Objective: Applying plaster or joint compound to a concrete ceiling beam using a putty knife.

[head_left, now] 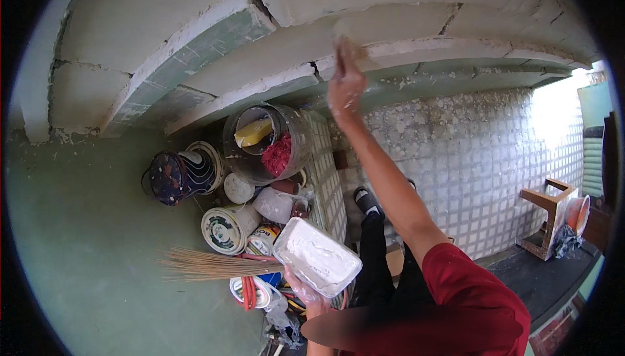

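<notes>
- Left hand (pixel 305 291) grips a rectangular white tray (pixel 317 256) of plaster from beneath, long axis running upper-left to lower-right.
- Right hand (pixel 345 82), raised, presses a blurred tool against the wall (pixel 390 24); grip unclear.

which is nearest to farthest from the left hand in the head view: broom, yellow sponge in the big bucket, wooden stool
From the left hand, holding a white tray of plaster:
1. Straw broom, just to its left.
2. Yellow sponge, in the clear bucket above.
3. Wooden stool, far right.

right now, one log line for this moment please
right hand: raised, pressing putty knife on ceiling joint | left hand: holds tray of white putty | below: paint buckets, broom
</notes>
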The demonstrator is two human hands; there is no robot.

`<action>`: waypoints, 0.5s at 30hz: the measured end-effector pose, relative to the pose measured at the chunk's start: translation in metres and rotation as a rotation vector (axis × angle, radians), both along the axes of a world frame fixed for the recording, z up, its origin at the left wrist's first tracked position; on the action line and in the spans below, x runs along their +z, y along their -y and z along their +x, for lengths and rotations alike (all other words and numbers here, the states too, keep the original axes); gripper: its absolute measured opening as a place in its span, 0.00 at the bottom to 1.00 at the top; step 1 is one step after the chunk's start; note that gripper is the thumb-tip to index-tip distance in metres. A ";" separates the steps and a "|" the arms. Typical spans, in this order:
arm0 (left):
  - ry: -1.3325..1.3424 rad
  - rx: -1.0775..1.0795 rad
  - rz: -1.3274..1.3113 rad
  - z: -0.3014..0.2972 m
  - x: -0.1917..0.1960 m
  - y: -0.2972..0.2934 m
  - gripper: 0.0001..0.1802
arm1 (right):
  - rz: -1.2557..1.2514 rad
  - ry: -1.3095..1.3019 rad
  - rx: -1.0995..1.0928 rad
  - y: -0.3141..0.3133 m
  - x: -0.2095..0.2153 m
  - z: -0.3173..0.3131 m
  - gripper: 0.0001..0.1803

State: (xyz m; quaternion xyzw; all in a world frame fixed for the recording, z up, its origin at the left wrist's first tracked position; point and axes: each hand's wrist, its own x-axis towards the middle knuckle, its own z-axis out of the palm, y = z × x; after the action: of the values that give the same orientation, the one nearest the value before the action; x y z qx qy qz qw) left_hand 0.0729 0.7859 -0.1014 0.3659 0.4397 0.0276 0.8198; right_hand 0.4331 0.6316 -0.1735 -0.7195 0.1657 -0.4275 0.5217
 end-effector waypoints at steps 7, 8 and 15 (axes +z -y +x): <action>0.027 0.001 -0.001 0.013 0.008 0.001 0.36 | -0.057 -0.005 0.156 -0.004 0.002 -0.025 0.21; 0.030 -0.009 -0.016 0.015 0.010 0.002 0.36 | 0.036 -0.017 0.172 0.007 0.009 -0.029 0.21; -0.013 -0.036 -0.050 0.006 -0.004 0.004 0.35 | -0.594 0.221 -0.181 0.069 0.012 0.005 0.21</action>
State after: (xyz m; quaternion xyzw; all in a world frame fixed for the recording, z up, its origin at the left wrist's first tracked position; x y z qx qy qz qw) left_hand 0.0788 0.7822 -0.1055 0.3532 0.4388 -0.0004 0.8263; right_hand 0.4379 0.5622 -0.1610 -0.7718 0.0393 -0.5772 0.2638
